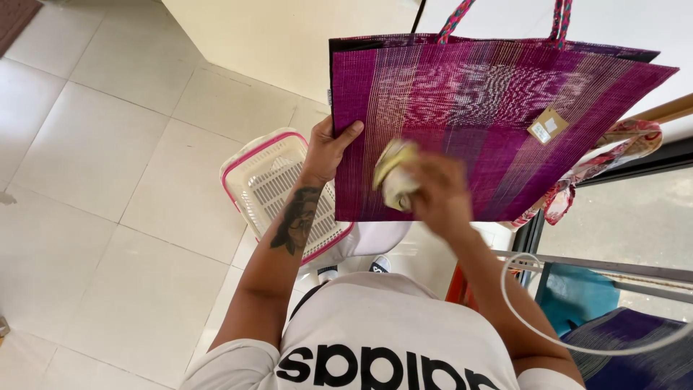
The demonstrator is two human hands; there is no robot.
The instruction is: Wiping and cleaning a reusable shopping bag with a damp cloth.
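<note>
A large magenta and purple woven bag hangs upright in front of me, with striped handles at the top and a small brown tag on its right side. My left hand grips the bag's left edge, thumb on the front. My right hand is blurred and presses a crumpled yellowish cloth against the bag's front face, low and left of centre.
A white slotted plastic basket with a pink rim sits on the tiled floor below my left forearm. A patterned fabric hangs behind the bag at right. A white cable loops beside a metal frame and blue cloth.
</note>
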